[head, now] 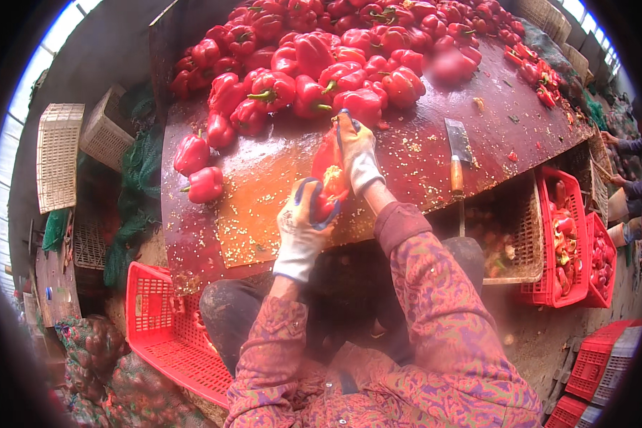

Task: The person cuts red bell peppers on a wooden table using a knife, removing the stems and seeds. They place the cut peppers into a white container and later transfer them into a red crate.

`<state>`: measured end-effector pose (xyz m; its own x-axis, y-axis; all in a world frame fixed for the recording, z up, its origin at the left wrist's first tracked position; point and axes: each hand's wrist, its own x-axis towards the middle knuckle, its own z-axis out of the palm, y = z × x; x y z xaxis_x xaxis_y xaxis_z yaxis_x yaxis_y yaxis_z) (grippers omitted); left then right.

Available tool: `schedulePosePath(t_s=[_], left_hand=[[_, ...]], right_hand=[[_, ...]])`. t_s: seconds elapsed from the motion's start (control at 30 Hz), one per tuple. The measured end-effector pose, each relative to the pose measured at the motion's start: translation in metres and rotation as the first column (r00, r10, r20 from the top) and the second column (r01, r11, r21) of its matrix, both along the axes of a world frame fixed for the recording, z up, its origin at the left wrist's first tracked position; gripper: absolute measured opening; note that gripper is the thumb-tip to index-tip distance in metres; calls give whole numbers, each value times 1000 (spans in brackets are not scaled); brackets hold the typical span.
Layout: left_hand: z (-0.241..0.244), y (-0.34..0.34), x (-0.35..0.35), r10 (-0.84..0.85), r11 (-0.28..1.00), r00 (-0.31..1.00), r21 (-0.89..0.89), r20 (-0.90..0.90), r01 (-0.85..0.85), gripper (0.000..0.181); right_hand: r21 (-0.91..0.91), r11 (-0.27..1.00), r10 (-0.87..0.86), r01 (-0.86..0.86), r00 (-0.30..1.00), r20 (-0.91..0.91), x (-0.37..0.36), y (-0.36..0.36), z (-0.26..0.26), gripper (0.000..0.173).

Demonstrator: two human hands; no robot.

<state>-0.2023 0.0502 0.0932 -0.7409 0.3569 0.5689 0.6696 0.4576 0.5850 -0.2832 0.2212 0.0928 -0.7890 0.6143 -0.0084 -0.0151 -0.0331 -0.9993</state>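
Observation:
My left hand (301, 218), in a white knit glove with a coated palm, grips the lower end of a cut-open red bell pepper (326, 152). Its pale seed core (332, 179) shows between my hands. Higher up, my right hand (356, 147), gloved alike, closes on the pepper's upper side; its fingertips are partly hidden. Both hands are over an orange-brown board (257, 214) strewn with seeds. Beyond them, whole red bell peppers (313, 53) are heaped on the dark red tabletop (417, 176). Right of my hands lies a cleaver (458, 140) with a wooden handle.
A red plastic crate (176, 342) stands by my left knee. At right, a tan crate (513, 262) and a red crate (562, 241) hold pepper pieces. Pepper-filled net bags (91, 348) lie lower left. Another person's hands (612, 139) show at the right edge.

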Motion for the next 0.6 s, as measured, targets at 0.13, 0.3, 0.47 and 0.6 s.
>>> schedulePosePath(t_s=[0.13, 0.3, 0.47, 0.6], left_hand=[[3, -19, 8, -60, 983, 995, 177, 77, 46, 46], [34, -37, 22, -125, 925, 991, 365, 38, 103, 49], [61, -101, 40, 68, 979, 995, 197, -69, -53, 48], [102, -186, 43, 350, 935, 876, -180, 332, -306, 64]], right_hand=[[-368, 929, -92, 42, 989, -118, 4, 2, 2, 47], [-630, 749, -342, 205, 934, -103, -32, 23, -21, 45], [-687, 721, -354, 93, 901, -249, -16, 39, 3, 45], [-631, 770, -236, -98, 875, -423, 3, 31, 29, 47]])
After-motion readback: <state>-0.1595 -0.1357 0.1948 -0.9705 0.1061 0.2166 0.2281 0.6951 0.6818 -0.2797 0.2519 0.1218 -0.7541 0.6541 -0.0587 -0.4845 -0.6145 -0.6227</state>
